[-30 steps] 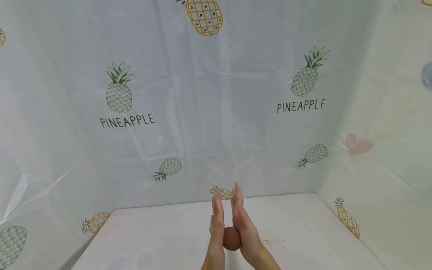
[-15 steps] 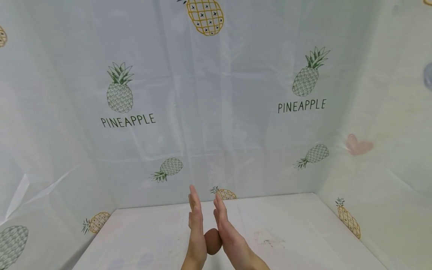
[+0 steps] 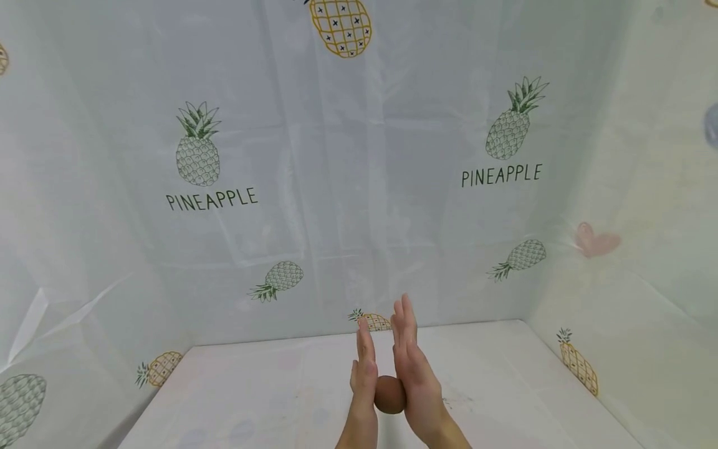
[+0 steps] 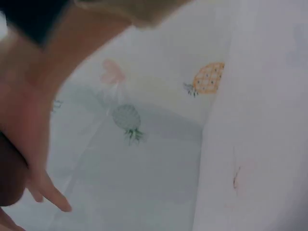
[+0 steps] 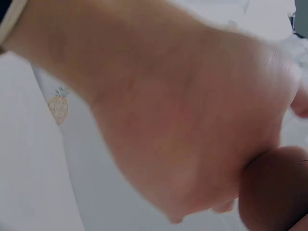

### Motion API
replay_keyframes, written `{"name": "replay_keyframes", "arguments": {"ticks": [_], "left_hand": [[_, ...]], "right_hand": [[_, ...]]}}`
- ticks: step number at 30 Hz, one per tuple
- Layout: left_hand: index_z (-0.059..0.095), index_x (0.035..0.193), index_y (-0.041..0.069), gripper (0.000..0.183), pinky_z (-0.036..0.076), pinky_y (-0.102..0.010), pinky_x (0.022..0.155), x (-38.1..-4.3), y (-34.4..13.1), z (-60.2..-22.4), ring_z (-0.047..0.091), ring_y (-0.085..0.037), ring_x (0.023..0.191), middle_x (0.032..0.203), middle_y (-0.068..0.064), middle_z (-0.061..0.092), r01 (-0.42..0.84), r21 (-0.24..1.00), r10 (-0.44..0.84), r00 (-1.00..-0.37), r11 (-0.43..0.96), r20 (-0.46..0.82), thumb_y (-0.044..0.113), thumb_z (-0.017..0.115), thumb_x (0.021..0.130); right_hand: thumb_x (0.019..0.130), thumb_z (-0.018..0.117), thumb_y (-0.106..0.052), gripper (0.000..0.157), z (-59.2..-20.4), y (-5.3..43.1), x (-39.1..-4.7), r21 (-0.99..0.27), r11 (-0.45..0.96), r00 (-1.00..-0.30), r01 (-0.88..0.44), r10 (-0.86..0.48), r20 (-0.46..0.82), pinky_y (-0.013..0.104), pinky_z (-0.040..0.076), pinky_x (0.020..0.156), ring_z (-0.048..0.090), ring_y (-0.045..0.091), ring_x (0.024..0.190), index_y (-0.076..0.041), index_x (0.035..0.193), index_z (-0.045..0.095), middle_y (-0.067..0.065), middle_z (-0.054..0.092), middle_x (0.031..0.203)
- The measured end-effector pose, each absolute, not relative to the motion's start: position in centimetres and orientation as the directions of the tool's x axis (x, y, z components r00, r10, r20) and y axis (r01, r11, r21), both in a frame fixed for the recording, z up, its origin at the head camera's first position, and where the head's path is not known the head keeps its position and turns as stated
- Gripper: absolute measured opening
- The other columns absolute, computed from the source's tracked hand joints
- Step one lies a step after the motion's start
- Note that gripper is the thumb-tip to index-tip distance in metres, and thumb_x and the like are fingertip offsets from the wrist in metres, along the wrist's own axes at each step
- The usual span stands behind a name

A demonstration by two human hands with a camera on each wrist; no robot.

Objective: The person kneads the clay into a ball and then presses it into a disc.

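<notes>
A brown ball, seemingly of modelling clay [image 3: 389, 394], sits between my two palms in the head view. My left hand [image 3: 366, 374] presses it from the left with fingers straight and pointing away from me. On the other side my right hand [image 3: 419, 380] lies flat against it, its fingertips reaching farther forward than the left ones. Both hands are above the white table. Part of the brown ball [image 5: 274, 190] shows at the lower right of the right wrist view, and the left wrist view catches it cut off at its left edge.
The white table [image 3: 252, 386] has faint stains and a small dark mark [image 3: 457, 400] right of my hands. White sheets printed with pineapples [image 3: 359, 187] enclose it at the back and both sides.
Half a second ago both hands and the clay were farther left, with the left hand farther forward. Now they have shifted right and the right hand has slid ahead; the clay looks rounder.
</notes>
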State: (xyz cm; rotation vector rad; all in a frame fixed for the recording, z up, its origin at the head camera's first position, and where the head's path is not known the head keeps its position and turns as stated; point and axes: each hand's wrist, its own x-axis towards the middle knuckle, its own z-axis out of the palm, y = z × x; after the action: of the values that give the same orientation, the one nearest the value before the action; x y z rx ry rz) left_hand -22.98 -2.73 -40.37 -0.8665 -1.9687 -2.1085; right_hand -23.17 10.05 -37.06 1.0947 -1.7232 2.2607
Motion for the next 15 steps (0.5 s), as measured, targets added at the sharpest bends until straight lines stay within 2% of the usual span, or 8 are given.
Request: {"name": "replay_keyframes", "arguments": {"ticks": [3,6,7,10,13,15], "left_hand": [[-0.006,0.169,0.043,0.056,-0.031,-0.065,0.115,-22.0,-2.5,-39.9,-0.024,-0.010,0.160,0.175,0.022,-0.013,0.478,0.861,0.327,-0.797,-0.173,0.508,0.035,0.010,0.116],[-0.005,0.170,0.039,0.057,-0.028,-0.062,0.117,-21.5,-2.6,-39.3,-0.022,-0.008,0.160,0.176,0.022,-0.013,0.504,0.846,0.334,-0.778,-0.172,0.531,0.031,0.010,0.115],[-0.005,0.170,0.038,0.058,-0.028,-0.062,0.117,-21.4,-2.7,-39.2,-0.022,-0.010,0.161,0.176,0.020,-0.013,0.512,0.843,0.328,-0.777,-0.166,0.537,0.030,0.010,0.115],[-0.003,0.169,0.044,0.057,-0.027,-0.071,0.114,-21.4,-3.3,-38.8,-0.027,-0.019,0.160,0.176,0.021,-0.013,0.482,0.864,0.290,-0.814,-0.147,0.504,0.036,0.012,0.115],[-0.003,0.168,0.049,0.056,-0.027,-0.078,0.110,-22.0,-4.2,-38.5,-0.031,-0.027,0.158,0.175,0.020,-0.014,0.466,0.876,0.235,-0.843,-0.127,0.483,0.043,0.012,0.114],[-0.003,0.167,0.050,0.056,-0.025,-0.079,0.110,-22.6,-4.8,-38.4,-0.031,-0.029,0.158,0.175,0.018,-0.015,0.473,0.872,0.196,-0.850,-0.124,0.489,0.046,0.012,0.113]], "right_hand": [[0.114,0.004,-0.038,0.058,-37.5,10.2,-23.8,-0.810,-0.349,-0.760,-0.471,-0.306,0.573,0.074,-0.028,0.113,-0.030,0.023,0.159,-0.043,0.167,-0.019,-0.016,-0.024,0.174],[0.114,0.005,-0.042,0.056,-38.1,10.1,-24.3,-0.845,-0.345,-0.789,-0.409,-0.332,0.517,0.076,-0.026,0.113,-0.032,0.023,0.159,-0.049,0.166,-0.016,-0.014,-0.026,0.173],[0.114,0.005,-0.044,0.055,-38.2,10.0,-24.4,-0.859,-0.340,-0.794,-0.383,-0.354,0.494,0.076,-0.025,0.113,-0.032,0.023,0.159,-0.052,0.165,-0.015,-0.014,-0.026,0.173],[0.115,0.004,-0.047,0.052,-38.7,9.5,-24.4,-0.903,-0.285,-0.793,-0.322,-0.439,0.422,0.077,-0.023,0.115,-0.027,0.023,0.160,-0.057,0.164,-0.011,-0.014,-0.022,0.174],[0.115,0.003,-0.047,0.052,-38.9,8.8,-24.2,-0.925,-0.224,-0.769,-0.307,-0.514,0.380,0.076,-0.019,0.118,-0.022,0.026,0.162,-0.056,0.164,-0.012,-0.013,-0.019,0.175],[0.115,0.002,-0.047,0.053,-38.9,8.3,-24.0,-0.931,-0.203,-0.750,-0.303,-0.552,0.365,0.075,-0.017,0.119,-0.021,0.030,0.162,-0.054,0.164,-0.015,-0.010,-0.020,0.176]]}}
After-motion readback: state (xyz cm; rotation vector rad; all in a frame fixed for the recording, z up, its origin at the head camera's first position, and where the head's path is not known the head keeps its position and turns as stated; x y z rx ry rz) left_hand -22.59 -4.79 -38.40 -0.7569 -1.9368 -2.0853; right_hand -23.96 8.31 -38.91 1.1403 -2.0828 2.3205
